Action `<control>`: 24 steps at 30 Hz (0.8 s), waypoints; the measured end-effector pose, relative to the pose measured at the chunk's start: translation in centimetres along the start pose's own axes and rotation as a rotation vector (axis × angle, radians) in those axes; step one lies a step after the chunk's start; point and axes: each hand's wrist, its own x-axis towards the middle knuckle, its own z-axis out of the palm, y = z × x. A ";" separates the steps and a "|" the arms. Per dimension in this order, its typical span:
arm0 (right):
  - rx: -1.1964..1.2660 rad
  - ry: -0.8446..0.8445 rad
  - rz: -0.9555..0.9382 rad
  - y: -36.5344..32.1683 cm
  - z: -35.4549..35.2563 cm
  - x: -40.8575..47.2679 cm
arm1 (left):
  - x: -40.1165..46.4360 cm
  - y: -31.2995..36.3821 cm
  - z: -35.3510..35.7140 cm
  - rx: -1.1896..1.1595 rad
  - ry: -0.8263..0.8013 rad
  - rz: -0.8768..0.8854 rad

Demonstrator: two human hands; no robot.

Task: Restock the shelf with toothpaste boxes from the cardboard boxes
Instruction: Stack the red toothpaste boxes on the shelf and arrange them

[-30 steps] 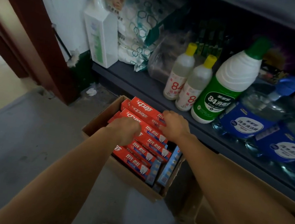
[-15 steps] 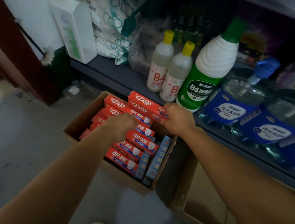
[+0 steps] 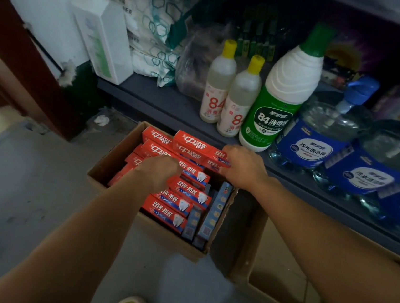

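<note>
Head view: right hand (image 3: 243, 167) gripped the near end of a red toothpaste box (image 3: 194, 148); its long axis ran leftward away from the fingers, raised above the cardboard box (image 3: 108, 163), just below the shelf (image 3: 150, 96) edge; left hand (image 3: 159, 171) rested curled on the stacked boxes, its grasp hidden; against half a second earlier, the held box sat slightly higher.

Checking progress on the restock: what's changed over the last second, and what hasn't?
The right hand has lifted the top red box up out of the carton toward the shelf. The left hand still rests on the stacked boxes; the bottles haven't moved.
</note>
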 end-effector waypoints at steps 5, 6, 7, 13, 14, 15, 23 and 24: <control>-0.008 -0.004 0.015 0.3 -1.6 -1.2 | -1.1 0.4 -1.7 -0.042 -0.020 0.009; -0.006 -0.008 0.021 0.4 -2.1 -1.6 | -1.5 0.7 -2.3 -0.044 -0.014 0.015; -0.001 -0.008 0.028 0.5 -2.7 -2.1 | -1.9 1.0 -3.1 -0.046 -0.007 0.021; 0.030 0.076 0.048 0.9 -9.3 -6.4 | -5.1 3.2 -10.0 -0.086 0.055 0.038; 0.025 0.089 0.052 1.2 -10.7 -7.3 | -5.8 3.9 -11.3 -0.078 0.068 0.048; 0.022 0.102 0.055 1.4 -12.1 -8.2 | -6.6 4.5 -12.5 -0.061 0.078 0.062; -0.043 0.210 0.097 4.2 -23.7 -17.8 | -13.1 11.4 -21.6 -0.017 0.173 0.093; -0.044 0.224 0.108 4.6 -25.2 -19.1 | -13.9 12.4 -22.9 -0.005 0.186 0.100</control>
